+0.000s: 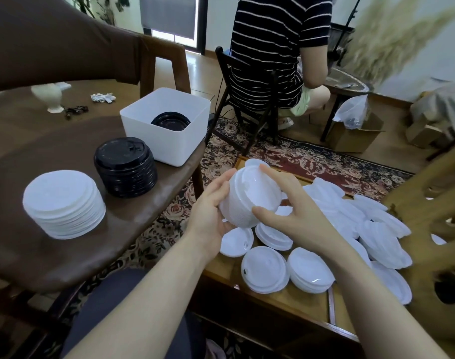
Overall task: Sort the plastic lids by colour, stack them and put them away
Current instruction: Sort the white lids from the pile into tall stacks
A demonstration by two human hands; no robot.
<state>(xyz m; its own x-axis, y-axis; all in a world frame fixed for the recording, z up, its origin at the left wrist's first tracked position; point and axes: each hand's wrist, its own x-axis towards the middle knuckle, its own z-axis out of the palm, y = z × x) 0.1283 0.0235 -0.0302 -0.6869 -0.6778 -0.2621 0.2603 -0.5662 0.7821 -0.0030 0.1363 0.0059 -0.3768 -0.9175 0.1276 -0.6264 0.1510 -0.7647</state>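
Your left hand (210,203) and right hand (291,211) hold a small stack of white lids (252,195) between them, tilted, fingers curled round its rims: left fingers on the near-left edge, right thumb under and right fingers over the far side. The lids are glossy white, round, ridged at the edge. Below your fingers, loose white lids (324,244) lie scattered. Left of your left fingers stand a white stack (63,203), a black stack (125,172) and a white bin (166,125).
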